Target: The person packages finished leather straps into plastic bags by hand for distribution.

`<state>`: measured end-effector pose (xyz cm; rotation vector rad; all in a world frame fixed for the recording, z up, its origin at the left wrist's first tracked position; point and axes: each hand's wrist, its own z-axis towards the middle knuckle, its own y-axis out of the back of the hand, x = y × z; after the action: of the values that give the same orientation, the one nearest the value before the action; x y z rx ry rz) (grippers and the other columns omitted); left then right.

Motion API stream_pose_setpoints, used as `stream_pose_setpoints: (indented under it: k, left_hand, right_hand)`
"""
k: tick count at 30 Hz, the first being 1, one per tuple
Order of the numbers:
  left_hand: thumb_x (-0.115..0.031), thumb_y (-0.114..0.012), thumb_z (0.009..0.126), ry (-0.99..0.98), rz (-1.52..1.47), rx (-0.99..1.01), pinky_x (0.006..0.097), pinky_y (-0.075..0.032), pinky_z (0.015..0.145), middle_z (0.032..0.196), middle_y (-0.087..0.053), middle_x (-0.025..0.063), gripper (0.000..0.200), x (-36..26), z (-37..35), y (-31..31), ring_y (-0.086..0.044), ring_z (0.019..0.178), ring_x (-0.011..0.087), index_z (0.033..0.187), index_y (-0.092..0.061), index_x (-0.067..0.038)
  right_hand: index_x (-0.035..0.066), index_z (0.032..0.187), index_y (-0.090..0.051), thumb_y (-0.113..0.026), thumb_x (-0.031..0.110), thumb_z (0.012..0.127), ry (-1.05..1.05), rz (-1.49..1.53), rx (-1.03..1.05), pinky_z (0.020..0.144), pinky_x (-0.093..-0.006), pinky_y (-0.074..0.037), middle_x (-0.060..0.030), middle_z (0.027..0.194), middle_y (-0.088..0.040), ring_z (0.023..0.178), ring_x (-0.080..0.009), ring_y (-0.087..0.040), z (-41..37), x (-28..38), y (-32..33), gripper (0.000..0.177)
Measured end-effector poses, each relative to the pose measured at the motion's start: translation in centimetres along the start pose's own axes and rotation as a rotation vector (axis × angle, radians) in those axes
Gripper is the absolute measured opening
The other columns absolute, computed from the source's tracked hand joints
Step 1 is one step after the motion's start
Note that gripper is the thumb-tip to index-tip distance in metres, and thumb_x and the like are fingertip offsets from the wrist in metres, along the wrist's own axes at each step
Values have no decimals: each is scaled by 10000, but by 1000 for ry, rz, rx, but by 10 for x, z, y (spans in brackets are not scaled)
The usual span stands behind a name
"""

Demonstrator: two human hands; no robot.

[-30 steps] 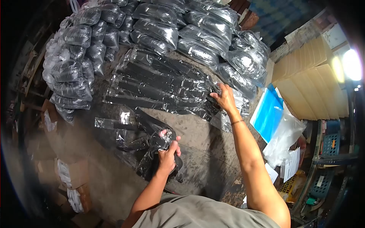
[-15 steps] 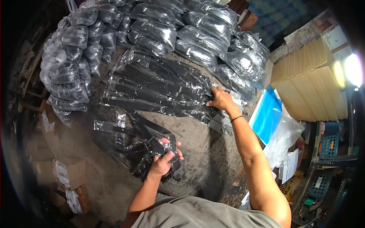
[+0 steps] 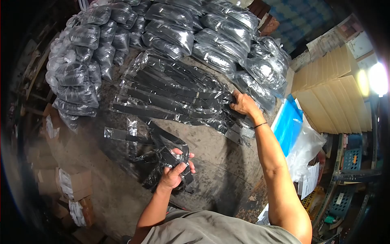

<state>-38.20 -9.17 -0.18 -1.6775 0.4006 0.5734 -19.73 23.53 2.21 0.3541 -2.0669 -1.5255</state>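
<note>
A black bundle (image 3: pixel 160 158) is grasped by the left hand (image 3: pixel 174 174); on the tabletop (image 3: pixel 211 150), spread strips (image 3: pixel 170 93) are touched by the right hand (image 3: pixel 245 104), grip unclear. Gathering seems underway; careful pinching is probably needed.

A bright light (image 3: pixel 378 79) glares well to the right of the grip (image 3: pixel 176 174), just past a bank of cardboard sheets (image 3: pixel 331 101). On that same side, nearer the viewer, metal shelving (image 3: pixel 357 177) carries a blue basket (image 3: pixel 352 159). Beneath the grip spreads a stained grey surface (image 3: pixel 211 150), shadowed to the right. Boxes (image 3: pixel 82 186) stand well to the left in dimmer light; far beyond, rightward, shows a blue patterned sheet (image 3: pixel 302 22).
</note>
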Motion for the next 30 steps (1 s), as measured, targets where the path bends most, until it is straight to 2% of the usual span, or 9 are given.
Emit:
stream_pose_setpoints:
  k: [2,6,13,15,17,20,23,27,30]
  left_hand:
    - [-88,-621,856,-1,6,-1,390,-533,684,1117,-539,207,398,0,-2,2,-612,803,243,1182,-395,-121]
    - [-109,-641,842,48,23,-40,397,-539,677,1110,-543,208,399,3,-4,0,-616,803,248,1156,-397,-136]
    - [-77,-614,850,66,25,-60,387,-537,701,1140,-532,201,438,19,-4,-7,-612,814,231,1227,-397,-119]
    - [-82,-619,849,52,26,-66,388,-536,699,1142,-532,197,448,21,-5,-7,-610,814,230,1240,-403,-120]
    - [-96,-624,852,85,-1,-63,382,-540,691,1153,-527,197,430,24,-4,-8,-612,818,227,1227,-415,-116]
    - [-155,-644,857,112,-30,-44,355,-547,651,1100,-560,179,412,32,7,-13,-619,810,223,1207,-431,-116]
    - [-235,-659,858,111,-18,-34,304,-528,573,1043,-589,151,406,34,26,-25,-623,782,211,1183,-451,-105]
    - [-241,-633,877,21,28,-77,278,-513,566,1049,-594,141,398,2,44,-48,-616,777,185,1200,-445,-104]
    - [-238,-611,890,-73,55,-69,277,-514,567,1056,-597,133,380,-24,47,-60,-610,763,169,1204,-446,-100]
  right_hand:
    - [18,1070,-537,-675,238,702,0,17,-17,743,-469,-475,-264,856,-629,851,-427,-609,-7,3,-12,450]
    - [45,1032,-480,-811,400,604,-89,-60,-6,727,-466,-491,-221,961,-619,902,-389,-611,-32,28,-55,647]
    - [44,1043,-461,-719,268,691,-80,97,-167,756,-481,-462,-208,985,-556,901,-414,-574,-47,32,-89,491]
    - [23,989,-486,-651,257,686,-41,140,-255,757,-481,-448,-217,918,-559,890,-420,-562,-49,35,-75,417]
    - [20,1037,-518,-636,339,694,-166,103,-137,775,-493,-456,-279,910,-567,870,-424,-573,-46,39,-51,483]
    - [-15,945,-531,-634,324,688,-2,175,-239,711,-465,-454,-243,772,-576,775,-399,-586,-39,54,-4,438]
    - [-34,901,-531,-635,271,690,-3,252,-195,647,-420,-449,-221,680,-571,670,-369,-599,-49,116,64,385]
    - [-15,899,-525,-652,303,719,152,139,-290,644,-434,-466,-225,719,-607,683,-395,-610,-79,186,124,387]
    - [11,931,-474,-656,263,787,368,98,-458,544,-441,-479,-206,677,-600,613,-396,-607,-119,222,135,342]
